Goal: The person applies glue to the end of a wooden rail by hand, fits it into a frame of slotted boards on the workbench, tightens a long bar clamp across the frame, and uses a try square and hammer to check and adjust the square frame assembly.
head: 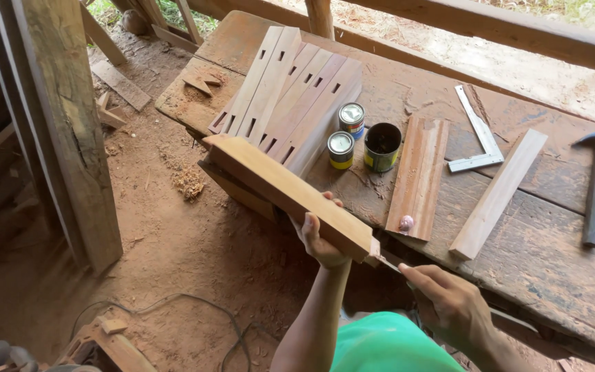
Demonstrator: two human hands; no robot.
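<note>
At frame centre I note my left hand (318,238), fingers clamped on a long wooden board (287,196), steadying it off the counter (552,241) edge. My right hand (449,303) pinches a thin tool (388,262) against the board's near end.

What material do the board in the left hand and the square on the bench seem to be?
Board: apparently bare, unvarnished wood, with a matte tan face and visible grain. Square: likely metal, a dull grey, thin, flat L shape lying on the bench.
</note>
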